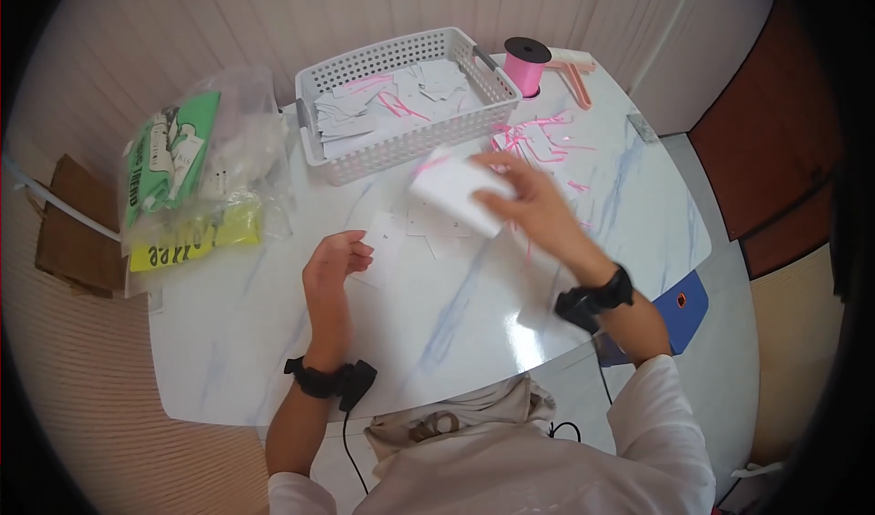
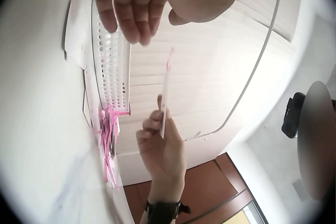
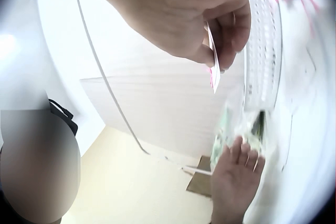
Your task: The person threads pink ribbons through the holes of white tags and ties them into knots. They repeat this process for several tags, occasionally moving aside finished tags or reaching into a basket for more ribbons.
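My right hand [image 1: 540, 207] pinches a white card [image 1: 456, 193] between thumb and fingers, raised over the table. A bit of pink ribbon [image 2: 169, 58] shows at the card's end in the left wrist view. Seen edge-on, the card [image 3: 214, 58] looks thin in the right wrist view. My left hand [image 1: 335, 264] holds nothing, its fingers [image 2: 137, 18] loosely bent above the table. Beside it lies a white card [image 1: 383, 239] with small print. More white cards [image 1: 444, 228] lie beneath the held one.
A white perforated basket [image 1: 415, 141] holds cards and pink ribbon. Pink ribbon-tied cards [image 1: 538, 141] lie to its right, near a pink ribbon spool [image 1: 526, 68] and a pink tool [image 1: 576, 82]. Plastic-bagged clothing [image 1: 196, 169] sits at left. A blue object [image 1: 685, 310] is beyond the right edge.
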Tool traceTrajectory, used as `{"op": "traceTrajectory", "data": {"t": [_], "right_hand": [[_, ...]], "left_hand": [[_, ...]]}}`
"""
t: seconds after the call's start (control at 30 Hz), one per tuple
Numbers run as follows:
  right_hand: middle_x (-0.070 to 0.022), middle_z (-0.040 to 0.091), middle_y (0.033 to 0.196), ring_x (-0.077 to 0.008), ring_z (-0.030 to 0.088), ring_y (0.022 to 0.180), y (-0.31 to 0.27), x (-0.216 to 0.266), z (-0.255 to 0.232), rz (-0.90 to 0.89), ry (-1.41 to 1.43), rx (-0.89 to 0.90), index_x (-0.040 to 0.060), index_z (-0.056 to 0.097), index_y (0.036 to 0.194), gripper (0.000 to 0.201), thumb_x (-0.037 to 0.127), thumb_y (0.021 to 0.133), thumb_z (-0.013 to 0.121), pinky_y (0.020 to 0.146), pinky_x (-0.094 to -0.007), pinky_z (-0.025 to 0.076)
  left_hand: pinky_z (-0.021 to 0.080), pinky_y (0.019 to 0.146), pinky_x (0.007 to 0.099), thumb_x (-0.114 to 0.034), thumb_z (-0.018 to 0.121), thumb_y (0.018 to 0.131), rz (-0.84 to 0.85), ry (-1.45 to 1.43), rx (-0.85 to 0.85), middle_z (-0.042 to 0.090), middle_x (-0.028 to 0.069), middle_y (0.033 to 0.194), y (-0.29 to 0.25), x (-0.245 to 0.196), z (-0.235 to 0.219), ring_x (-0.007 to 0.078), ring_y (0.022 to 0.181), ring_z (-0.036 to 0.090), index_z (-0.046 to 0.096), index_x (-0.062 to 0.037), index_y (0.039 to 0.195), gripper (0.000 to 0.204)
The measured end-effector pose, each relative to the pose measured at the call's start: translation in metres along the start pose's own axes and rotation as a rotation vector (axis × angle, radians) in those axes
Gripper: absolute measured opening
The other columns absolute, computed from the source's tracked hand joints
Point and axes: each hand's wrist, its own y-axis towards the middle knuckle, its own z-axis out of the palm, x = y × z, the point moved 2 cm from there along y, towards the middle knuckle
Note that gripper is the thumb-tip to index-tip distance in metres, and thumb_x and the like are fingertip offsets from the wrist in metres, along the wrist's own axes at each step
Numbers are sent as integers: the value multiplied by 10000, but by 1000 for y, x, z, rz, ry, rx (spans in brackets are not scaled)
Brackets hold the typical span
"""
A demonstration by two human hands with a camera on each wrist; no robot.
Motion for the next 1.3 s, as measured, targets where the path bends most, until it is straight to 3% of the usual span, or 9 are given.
{"op": "traceTrajectory", "data": {"t": [0.07,0.17,0.23,0.33,0.5,0.8,0.9,1.13,1.3], "right_hand": [[-49,623,996,-124,567,883,2,13,-37,141,-64,-140,54,566,1187,362,102,843,668,777,-275,463],[-64,633,971,-185,576,818,8,-3,-73,-135,-373,-282,62,565,1184,393,106,812,684,732,-324,471],[-114,623,1046,-280,601,893,3,5,-75,-501,-1146,-589,60,568,1168,398,137,798,693,771,-361,486],[-142,573,1150,-296,588,981,-4,-4,-31,-303,-727,-214,48,588,1128,363,180,809,699,868,-343,467],[-97,608,977,-284,577,973,6,-24,23,-114,-852,159,68,610,1063,365,255,766,711,795,-378,476],[-57,671,752,-152,613,698,47,-55,7,190,-516,487,11,689,824,287,262,705,757,647,-293,477],[-34,664,751,-124,591,688,50,-57,1,405,-385,460,1,700,805,283,269,731,747,631,-282,471],[18,602,692,-85,529,645,55,-55,-4,378,-304,500,27,717,851,252,274,804,701,596,-243,436],[75,485,637,-35,420,584,45,-34,9,341,-75,415,85,698,876,225,308,852,675,507,-225,323]], "left_hand": [[452,718,267,-253,566,935,-30,157,13,616,47,853,4,0,0,124,754,552,615,27,988,289],[457,730,290,-245,640,877,12,505,37,603,63,885,8,2,0,158,752,552,602,31,976,295],[460,739,307,-248,684,841,91,699,45,594,76,908,9,4,-1,186,760,556,590,29,982,325],[463,749,348,-273,764,752,381,1256,58,573,118,952,9,3,0,260,802,557,552,12,997,431],[462,762,377,-336,808,691,-31,1258,247,566,146,960,24,-7,-1,303,868,562,510,-12,977,526],[455,621,345,-253,758,733,-102,923,312,609,137,729,39,-3,-17,250,636,557,577,45,761,350],[459,630,347,-260,721,776,-130,826,292,606,142,704,37,2,-22,250,609,546,612,64,805,343],[462,731,352,-261,647,853,-55,842,227,604,167,795,40,28,-36,277,733,570,633,63,947,338],[445,825,373,-229,551,921,289,853,68,603,200,953,29,32,-29,320,925,573,621,45,1046,309]]}}
